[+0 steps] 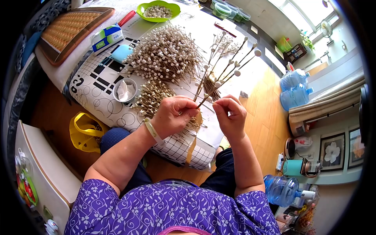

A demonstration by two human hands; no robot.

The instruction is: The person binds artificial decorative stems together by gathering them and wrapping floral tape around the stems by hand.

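Observation:
My left hand [174, 114], with a pale bangle [154, 132] at the wrist, is closed on the lower ends of several thin brown berry stems [226, 71] tipped with white beads. They fan up and to the right over the table. My right hand [231, 115] is pinched shut just right of the stems; what its fingertips hold is too small to make out. A narrow tan tape strip [191, 150] hangs below, at the table's near edge. Beyond my hands lie a large heap of white-beaded stems [166, 53] and a smaller bundle of pale buds [150, 96].
On the patterned tablecloth [105, 102] stand a small cup with white tissue [125, 91], a tissue pack [107, 38] and a green bowl [140, 9] of beads. A yellow bag [83, 141] is at lower left. Water bottles [294, 96] stand on the wooden floor at right.

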